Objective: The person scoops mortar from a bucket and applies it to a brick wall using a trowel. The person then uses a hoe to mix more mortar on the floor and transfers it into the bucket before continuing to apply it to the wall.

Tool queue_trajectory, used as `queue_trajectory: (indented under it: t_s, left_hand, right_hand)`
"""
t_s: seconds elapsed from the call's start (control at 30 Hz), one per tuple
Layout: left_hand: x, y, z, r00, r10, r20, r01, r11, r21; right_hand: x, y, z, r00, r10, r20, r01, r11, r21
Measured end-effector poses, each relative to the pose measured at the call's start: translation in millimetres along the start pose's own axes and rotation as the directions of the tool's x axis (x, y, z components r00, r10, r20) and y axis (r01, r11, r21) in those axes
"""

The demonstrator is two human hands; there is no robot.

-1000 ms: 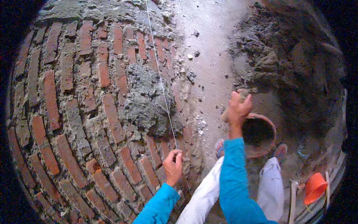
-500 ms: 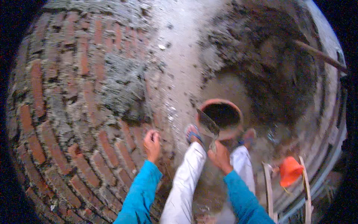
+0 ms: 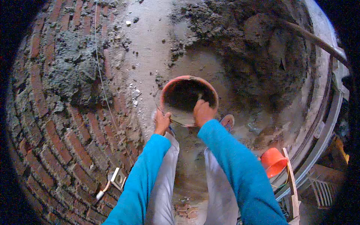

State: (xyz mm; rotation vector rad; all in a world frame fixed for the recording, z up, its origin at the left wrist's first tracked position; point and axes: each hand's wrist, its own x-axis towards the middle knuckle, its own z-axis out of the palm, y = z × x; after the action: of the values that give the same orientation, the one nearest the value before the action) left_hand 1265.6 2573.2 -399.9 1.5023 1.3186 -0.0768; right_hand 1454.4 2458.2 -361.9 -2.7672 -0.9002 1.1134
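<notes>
A round tub (image 3: 190, 78) with an orange-red rim stands on the ground between my feet, its inside dark. My left hand (image 3: 162, 123) is closed at the tub's near left rim, on what looks like its thin wire handle (image 3: 178, 122). Over the near right rim my right hand (image 3: 204, 112) is closed round the trowel (image 3: 200, 96). Only a small bit of the trowel shows beyond my fingers; its blade is hidden in the dark of the tub.
A brick wall (image 3: 60, 140) with a rough mortar patch (image 3: 73, 71) and a string (image 3: 100, 71) lies left. Upper right, a long wooden handle (image 3: 315, 42) slants over a dark heap (image 3: 258, 56). An orange bucket (image 3: 273, 162) and a white socket box (image 3: 117, 177) are nearer.
My right hand has brought the trowel into the tub. My left hand has come away from beside the wall to the tub's rim and closed there. The view has shifted right.
</notes>
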Motion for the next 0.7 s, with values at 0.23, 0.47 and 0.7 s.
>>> queue_trajectory:
  t_s: [0.23, 0.47, 0.7]
  left_hand:
    - [-44.5, 55.5, 23.6, 0.977, 0.207, -0.046, -0.187, 0.943, 0.274]
    - [-34.3, 89.3, 21.4, 0.991, 0.07, 0.112, -0.096, 0.964, 0.248]
    - [-39.5, 115.8, 35.4, 0.947, 0.315, 0.056, -0.316, 0.892, 0.323]
  right_hand:
    - [-29.1, 45.8, -61.9, 0.954, -0.146, 0.263, 0.194, 0.967, -0.165]
    - [-6.4, -9.2, -28.7, 0.916, -0.386, 0.113, 0.399, 0.904, -0.154]
    - [-22.7, 71.0, -64.7, 0.875, -0.437, 0.207, 0.476, 0.855, -0.207]
